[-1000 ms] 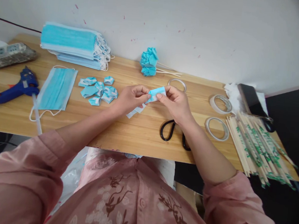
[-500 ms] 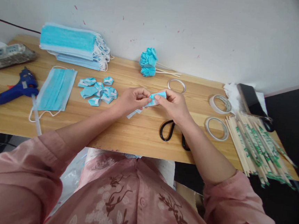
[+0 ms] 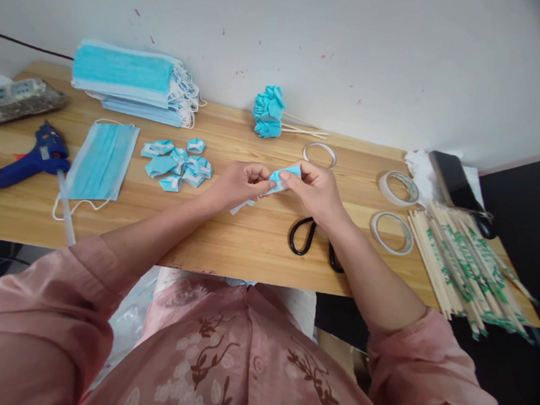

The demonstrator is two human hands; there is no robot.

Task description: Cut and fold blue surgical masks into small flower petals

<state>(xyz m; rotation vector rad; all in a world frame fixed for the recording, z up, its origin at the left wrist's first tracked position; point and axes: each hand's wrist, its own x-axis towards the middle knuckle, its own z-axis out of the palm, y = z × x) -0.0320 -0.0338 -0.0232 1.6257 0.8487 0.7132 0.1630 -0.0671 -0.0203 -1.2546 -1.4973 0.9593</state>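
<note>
Between my two hands is a small piece of blue mask fabric [image 3: 292, 172], held above the table. My left hand [image 3: 241, 184] pinches its left end, thumb against fingers. At the other end my right hand [image 3: 316, 191] grips it with the thumb pressed on top. Below my left fingers lie pale cut strips [image 3: 241, 207], partly hidden. To the left sits a cluster of folded blue pieces [image 3: 179, 163] with white tape on them. Black-handled scissors [image 3: 301, 237] rest under my right wrist, their blades hidden.
A stack of face masks [image 3: 123, 76], a single mask [image 3: 101, 161] and a blue glue gun [image 3: 42, 156] are on the left. Blue fabric flowers on sticks [image 3: 269, 111] lie at the back. Tape rolls [image 3: 393, 233], wrapped chopsticks [image 3: 467, 270] and a phone [image 3: 449, 177] are on the right.
The blue fabric has tilted, its left end dropping and its right end raised. My left thumb has shifted slightly right and down along it. Everything on the table stays put.
</note>
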